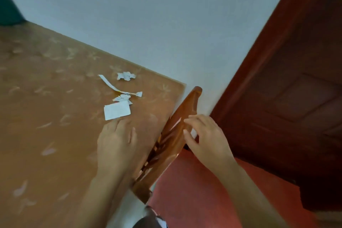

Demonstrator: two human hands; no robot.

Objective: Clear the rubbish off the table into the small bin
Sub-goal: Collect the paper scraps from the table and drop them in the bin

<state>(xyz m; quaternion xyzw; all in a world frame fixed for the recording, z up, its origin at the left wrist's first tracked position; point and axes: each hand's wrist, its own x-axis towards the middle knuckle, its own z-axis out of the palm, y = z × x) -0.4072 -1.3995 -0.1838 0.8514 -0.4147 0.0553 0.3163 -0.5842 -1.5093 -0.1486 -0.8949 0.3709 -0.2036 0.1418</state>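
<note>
White paper scraps lie on the table (46, 107) with its orange patterned cloth: a flat rectangular piece (117, 111), a long curled strip (111, 85), a crumpled bit (126, 76) and small torn bits (123, 98). My left hand (116, 140) lies flat on the cloth just below the rectangular piece, fingers nearly touching it, holding nothing. My right hand (205, 135) rests on the top of a wooden chair back (174, 135) at the table's right edge, fingers spread. No bin is clearly seen.
A dark green object (8, 9) stands at the far left corner of the table. A dark red wooden door (296, 89) fills the right side. The floor (194, 190) is red, and a pale wall lies behind the table.
</note>
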